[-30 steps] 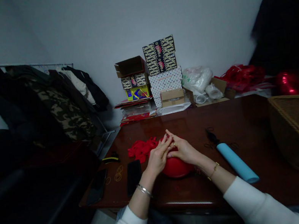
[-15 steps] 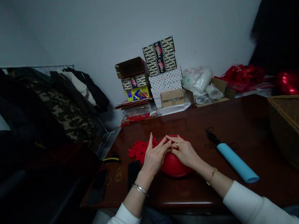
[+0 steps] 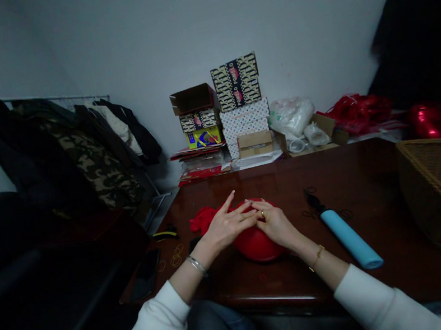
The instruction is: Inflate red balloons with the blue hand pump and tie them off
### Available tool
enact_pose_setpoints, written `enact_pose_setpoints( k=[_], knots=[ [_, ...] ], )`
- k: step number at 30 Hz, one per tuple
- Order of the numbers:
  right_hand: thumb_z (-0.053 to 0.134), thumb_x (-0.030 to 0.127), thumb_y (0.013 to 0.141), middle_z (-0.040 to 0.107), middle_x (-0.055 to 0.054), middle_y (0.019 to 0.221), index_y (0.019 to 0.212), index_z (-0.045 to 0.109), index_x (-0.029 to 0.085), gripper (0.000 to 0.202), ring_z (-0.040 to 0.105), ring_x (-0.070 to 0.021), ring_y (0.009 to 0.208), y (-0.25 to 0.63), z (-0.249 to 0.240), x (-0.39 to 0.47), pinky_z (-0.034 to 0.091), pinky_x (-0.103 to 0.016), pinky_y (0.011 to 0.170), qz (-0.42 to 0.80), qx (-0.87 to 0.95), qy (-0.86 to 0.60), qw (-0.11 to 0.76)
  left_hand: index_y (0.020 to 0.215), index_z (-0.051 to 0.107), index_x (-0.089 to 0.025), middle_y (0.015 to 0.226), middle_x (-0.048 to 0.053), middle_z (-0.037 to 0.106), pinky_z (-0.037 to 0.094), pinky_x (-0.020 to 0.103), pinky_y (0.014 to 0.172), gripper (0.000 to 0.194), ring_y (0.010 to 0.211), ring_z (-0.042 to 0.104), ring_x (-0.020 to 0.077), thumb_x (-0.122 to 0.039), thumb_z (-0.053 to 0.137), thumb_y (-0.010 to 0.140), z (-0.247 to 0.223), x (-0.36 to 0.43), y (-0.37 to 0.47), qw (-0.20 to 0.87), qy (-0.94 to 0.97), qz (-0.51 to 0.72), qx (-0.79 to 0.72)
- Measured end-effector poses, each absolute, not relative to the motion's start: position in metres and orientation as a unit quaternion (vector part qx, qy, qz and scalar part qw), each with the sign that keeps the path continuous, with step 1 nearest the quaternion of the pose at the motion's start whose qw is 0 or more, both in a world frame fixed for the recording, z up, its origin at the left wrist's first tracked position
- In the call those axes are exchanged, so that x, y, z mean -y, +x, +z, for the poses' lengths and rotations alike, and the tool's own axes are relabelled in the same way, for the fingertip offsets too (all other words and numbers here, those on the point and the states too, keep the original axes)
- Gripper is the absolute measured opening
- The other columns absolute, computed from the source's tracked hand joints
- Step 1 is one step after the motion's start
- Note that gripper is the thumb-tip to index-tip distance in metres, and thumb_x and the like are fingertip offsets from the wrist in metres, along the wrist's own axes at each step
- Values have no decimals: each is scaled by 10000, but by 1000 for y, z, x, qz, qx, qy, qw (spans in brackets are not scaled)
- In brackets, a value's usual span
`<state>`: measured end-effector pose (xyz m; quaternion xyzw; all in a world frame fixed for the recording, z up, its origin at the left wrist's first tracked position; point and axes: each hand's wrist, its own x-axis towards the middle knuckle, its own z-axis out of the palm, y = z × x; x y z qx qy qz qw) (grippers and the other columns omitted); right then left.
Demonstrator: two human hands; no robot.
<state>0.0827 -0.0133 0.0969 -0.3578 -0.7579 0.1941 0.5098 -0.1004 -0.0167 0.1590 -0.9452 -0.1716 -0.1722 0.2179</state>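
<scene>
A round, inflated red balloon (image 3: 259,245) sits at the table's near middle, under my hands. My left hand (image 3: 225,225) reaches over its top from the left, fingertips pinched together and the index finger or thumb raised. My right hand (image 3: 274,225), with a ring, meets it there, its fingers curled and closed at the balloon's top. The balloon's neck is hidden among the fingers. Behind my left hand lies a heap of limp red pieces (image 3: 202,220), partly covered. A light-blue hand pump (image 3: 352,238) with a black nozzle lies right of my right hand.
A wicker basket (image 3: 431,196) stands at the table's right. On the left lie a phone (image 3: 146,275), yellow rubber bands (image 3: 176,256) and a yellow-black tool (image 3: 166,233). Stacked boxes (image 3: 244,121) and a plastic-filled carton (image 3: 331,127) stand along the back.
My left forearm has swung left and lower, and the left hand now lies flatter, more over the balloon and the limp red pieces. My right hand has barely shifted.
</scene>
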Motion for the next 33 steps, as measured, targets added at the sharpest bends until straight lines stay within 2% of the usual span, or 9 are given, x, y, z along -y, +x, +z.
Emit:
enact_pose_setpoints(
  k=[7, 13, 17, 19, 22, 26, 30, 33],
  knots=[
    [538, 108, 750, 642, -76, 1168, 722, 700, 223, 201, 534, -193, 1159, 84, 95, 13, 326, -450, 1063, 191, 759, -352, 514, 1112, 580, -227, 1193, 19, 644, 79, 542, 1145, 256, 1290, 412, 179, -158, 408, 935, 161, 19, -95, 210, -949, -162, 174],
    [522, 103, 749, 641, -71, 1172, 734, 704, 230, 222, 526, -194, 1171, 83, 97, 15, 282, -476, 1086, 190, 754, -358, 517, 1163, 543, -261, 1182, 13, 644, -5, 607, 1111, 273, 1304, 398, 196, -186, 414, 935, 164, 25, -92, 179, -947, -161, 213],
    [538, 121, 755, 633, -66, 1188, 696, 693, 232, 199, 528, -196, 1172, 83, 99, 17, 298, -486, 1075, 197, 753, -353, 519, 1138, 550, -280, 1222, 16, 605, -37, 607, 1101, 258, 1227, 486, 177, -209, 402, 939, 163, 32, -90, 170, -937, -184, 246],
    [545, 133, 760, 619, -68, 1210, 677, 686, 229, 190, 525, -201, 1179, 83, 98, 17, 290, -494, 1079, 201, 752, -351, 521, 1075, 575, -267, 1196, 17, 608, 7, 582, 1112, 221, 1154, 524, 164, -221, 408, 936, 164, 37, -88, 167, -930, -191, 266],
    [536, 126, 756, 594, -62, 1244, 724, 703, 237, 203, 521, -198, 1185, 83, 94, 15, 266, -497, 1094, 203, 751, -351, 521, 976, 584, -246, 1040, 9, 649, 146, 509, 1103, 175, 1046, 535, 156, -248, 414, 935, 167, 41, -85, 137, -929, -186, 288],
    [519, 100, 746, 590, -55, 1249, 749, 718, 251, 250, 517, -187, 1189, 84, 91, 14, 248, -495, 1104, 198, 754, -360, 512, 900, 556, -214, 881, 15, 634, 286, 404, 1002, 191, 909, 527, 154, -287, 385, 944, 171, 41, -86, 90, -930, -178, 308],
    [531, 118, 760, 601, -46, 1233, 823, 726, 266, 253, 518, -186, 1187, 86, 91, 16, 255, -504, 1100, 195, 747, -366, 520, 871, 545, -200, 811, 16, 607, 292, 393, 952, 203, 826, 506, 159, -245, 362, 946, 171, 33, -93, 120, -926, -169, 316],
    [546, 143, 768, 600, -28, 1235, 810, 727, 292, 237, 510, -190, 1197, 87, 92, 19, 246, -514, 1102, 203, 741, -366, 524, 911, 559, -206, 822, 27, 604, 278, 412, 954, 208, 831, 497, 173, -242, 356, 942, 171, 30, -98, 157, -923, -155, 316]
  ],
)
